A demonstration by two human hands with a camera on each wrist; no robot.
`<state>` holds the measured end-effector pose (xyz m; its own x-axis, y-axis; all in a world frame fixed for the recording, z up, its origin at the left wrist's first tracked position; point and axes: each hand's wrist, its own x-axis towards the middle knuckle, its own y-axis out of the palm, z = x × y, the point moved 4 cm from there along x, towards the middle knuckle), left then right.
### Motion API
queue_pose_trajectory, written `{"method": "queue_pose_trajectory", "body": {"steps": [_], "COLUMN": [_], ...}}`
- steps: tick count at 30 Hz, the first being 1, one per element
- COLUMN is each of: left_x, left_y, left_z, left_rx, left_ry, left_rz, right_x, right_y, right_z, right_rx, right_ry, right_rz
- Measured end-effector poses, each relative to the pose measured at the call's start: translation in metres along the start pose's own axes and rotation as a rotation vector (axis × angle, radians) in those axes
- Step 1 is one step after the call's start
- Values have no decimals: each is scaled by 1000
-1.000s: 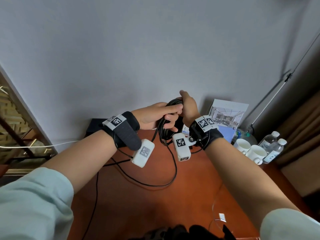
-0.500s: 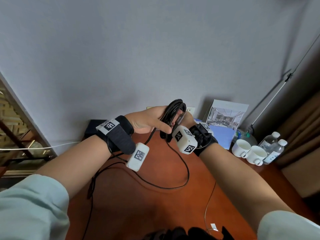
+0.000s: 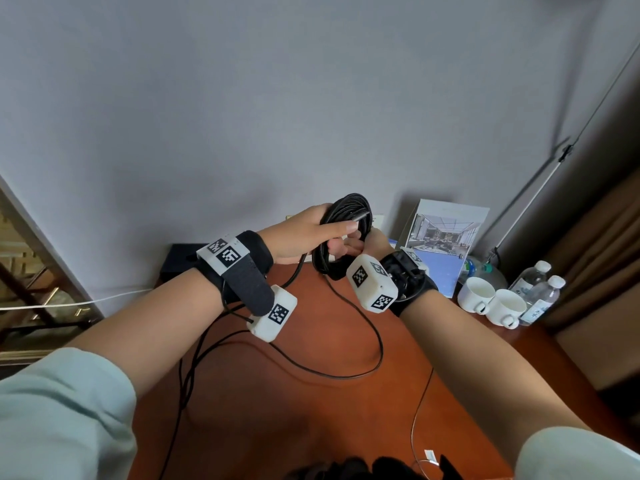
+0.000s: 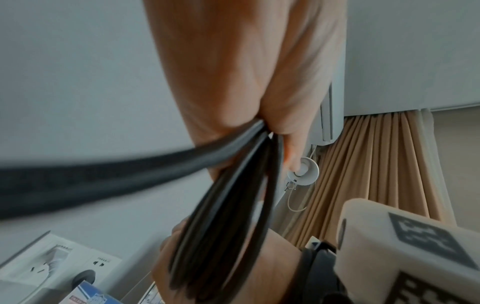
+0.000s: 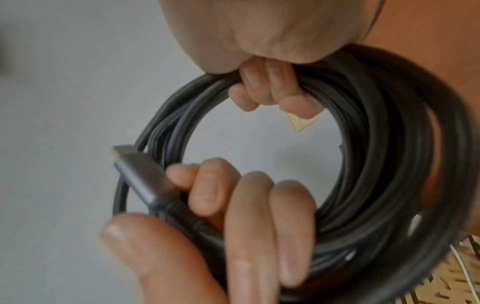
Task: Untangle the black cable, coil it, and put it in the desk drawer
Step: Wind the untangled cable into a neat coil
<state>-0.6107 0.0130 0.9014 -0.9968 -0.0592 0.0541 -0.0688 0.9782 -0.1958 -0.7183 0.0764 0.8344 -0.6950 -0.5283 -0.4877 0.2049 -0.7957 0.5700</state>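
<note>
Black cable (image 3: pixel 341 233) coil stands upright, left hand (image 3: pixel 304 237) fingers and right hand (image 3: pixel 360 245) fingers curled around it.

A reddish-brown tabletop (image 3: pixel 311 420) fills the lower middle of the head view, set against a plain grey wall (image 3: pixel 277 98). At the right of the frame, two white cups (image 3: pixel 491 299) stand side by side, with two clear water bottles (image 3: pixel 540 289) just beside them nearer the right edge. A printed card showing an interior (image 3: pixel 446 233) leans against the wall behind the cups. A black box (image 3: pixel 180 258) sits at the tabletop's far left corner. Tan curtains (image 3: pixel 602 258) hang along the right edge. A wall socket (image 4: pixel 59 261) appears at the lower left of the left wrist view.
</note>
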Motion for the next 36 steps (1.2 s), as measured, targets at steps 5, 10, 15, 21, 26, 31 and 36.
{"method": "queue_pose_trajectory", "body": {"steps": [5, 10, 15, 21, 26, 31, 36], "left_x": [8, 13, 15, 14, 12, 7, 8], "left_y": [-16, -20, -11, -18, -17, -23, -16], "left_z": [10, 20, 19, 21, 19, 20, 14], "left_rx": [50, 122, 255, 240, 165, -188, -96], "left_ry": [-32, -127, -168, -185, -179, -214, -151], "left_rz": [-138, -182, -198, -209, -188, -55, -20], "right_x": [-2, -12, -47, -33, -21, -16, -2], "right_y": [0, 23, 56, 54, 56, 42, 21], "right_z": [12, 52, 39, 29, 30, 50, 45], "right_rx": [-214, -802, -1578, -1856, -1713, -1308, -877], "right_ry": [-93, -620, -1015, -1014, -1018, -860, -559], "right_rz": [57, 39, 309, 196, 48, -82, -168]}}
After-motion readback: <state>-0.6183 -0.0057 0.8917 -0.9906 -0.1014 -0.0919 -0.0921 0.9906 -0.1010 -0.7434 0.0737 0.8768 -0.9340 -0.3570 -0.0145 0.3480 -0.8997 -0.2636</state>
